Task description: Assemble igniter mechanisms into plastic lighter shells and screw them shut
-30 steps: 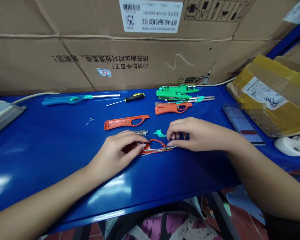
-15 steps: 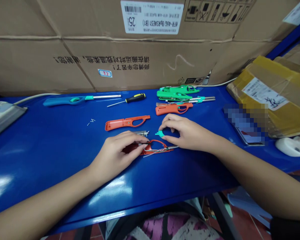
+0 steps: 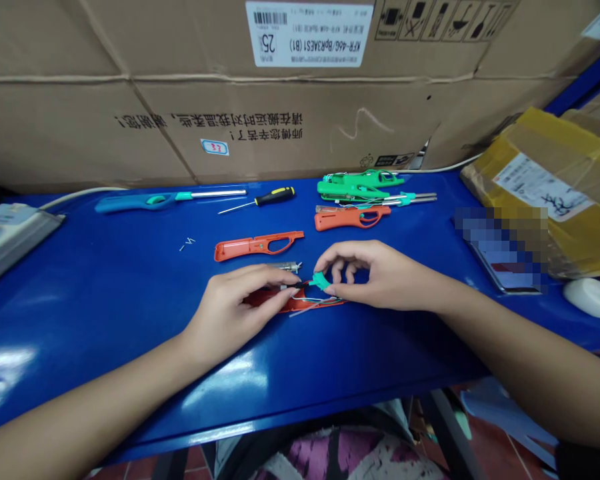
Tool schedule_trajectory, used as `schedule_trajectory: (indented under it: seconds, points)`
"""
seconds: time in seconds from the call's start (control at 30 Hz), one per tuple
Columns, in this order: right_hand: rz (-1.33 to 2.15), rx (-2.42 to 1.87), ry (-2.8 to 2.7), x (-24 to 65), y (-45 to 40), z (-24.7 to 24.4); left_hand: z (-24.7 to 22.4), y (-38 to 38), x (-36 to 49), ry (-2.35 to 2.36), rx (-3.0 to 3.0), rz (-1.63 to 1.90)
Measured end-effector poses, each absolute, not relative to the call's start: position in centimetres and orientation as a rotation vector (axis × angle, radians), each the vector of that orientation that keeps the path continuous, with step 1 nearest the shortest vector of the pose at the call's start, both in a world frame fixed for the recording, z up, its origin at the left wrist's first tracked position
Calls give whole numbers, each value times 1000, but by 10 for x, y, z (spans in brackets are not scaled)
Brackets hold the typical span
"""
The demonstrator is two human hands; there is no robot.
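Observation:
My right hand (image 3: pixel 380 277) pinches a green lighter trigger (image 3: pixel 321 281) between thumb and forefinger, its other fingers curled. The trigger meets the end of a small black igniter piece (image 3: pixel 303 285) that my left hand (image 3: pixel 245 300) grips between thumb and fingers. Below both hands lies an orange lighter shell half (image 3: pixel 325 304) with thin wires across it; my fingers partly cover it. Just behind my left fingers is a clear fuel tank with a metal end (image 3: pixel 290 267). The matching orange shell half (image 3: pixel 245 247) rests farther back, its inside facing up.
A screwdriver (image 3: pixel 275 195) and a blue lighter (image 3: pixel 135 202) lie at the back, with several small screws (image 3: pixel 187 244) nearer. Green lighters (image 3: pixel 355 190) and an orange one (image 3: pixel 353 218) lie back right. A phone (image 3: pixel 505 260) and taped box (image 3: pixel 535 193) stand right; a cardboard box (image 3: pixel 205 100) stands behind.
My right hand has brought the green trigger left and down to the black igniter piece. My left hand keeps its grip. The view has shifted slightly.

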State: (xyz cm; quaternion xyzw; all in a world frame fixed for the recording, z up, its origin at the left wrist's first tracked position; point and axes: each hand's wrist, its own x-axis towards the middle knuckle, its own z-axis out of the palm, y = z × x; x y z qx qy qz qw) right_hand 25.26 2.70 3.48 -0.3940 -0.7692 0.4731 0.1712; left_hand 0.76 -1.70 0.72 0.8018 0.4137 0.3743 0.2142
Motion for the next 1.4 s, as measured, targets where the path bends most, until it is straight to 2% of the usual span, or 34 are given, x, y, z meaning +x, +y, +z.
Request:
schedule_trajectory:
  seconds: [0.23,0.67,0.87,1.03,1.23,1.4]
  points:
    - [1433,-1057,-2166,248,28,25,7,-19,9,1151,2181,1042]
    - [1165,-925,-2228,242,27,11,4,-18,10,1117,2213,1079]
    - [1261,-1115,-2043,244,29,8,3,-18,8,1106,2248,1090]
    - [1262,-1119,-1893,244,32,8,3,-18,6,1109,2254,1076]
    - [1490,-1023,-1606,242,34,13,3,-17,5,1106,2224,1059]
    - [1476,-1038,-1669,244,35,13,2,-16,4,1109,2215,1059]
